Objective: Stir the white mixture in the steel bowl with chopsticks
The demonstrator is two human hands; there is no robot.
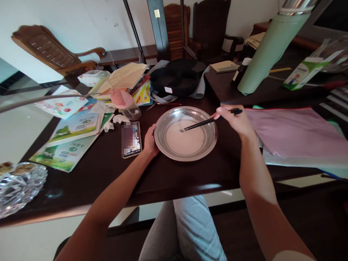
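A round metal basin [185, 156] sits on the dark table in front of me, with a whitish, milky layer [187, 139] covering its bottom. My left hand [151, 140] grips the basin's left rim, its fingers partly hidden behind the edge. From the right, my right hand [233, 116] holds a pair of black chopsticks [199, 124] in closed fingers. Their tips reach down to the whitish layer near the middle of the basin. Just left of my left hand lies a phone [132, 139] with its screen lit.
Booklets [77, 128] and a glass dish [23, 186] are at the left. Behind the basin stand a pink-topped cup [125, 103] and a black round case [175, 78]. A green thermos [274, 47] rises at back right, near a pink folder [293, 128].
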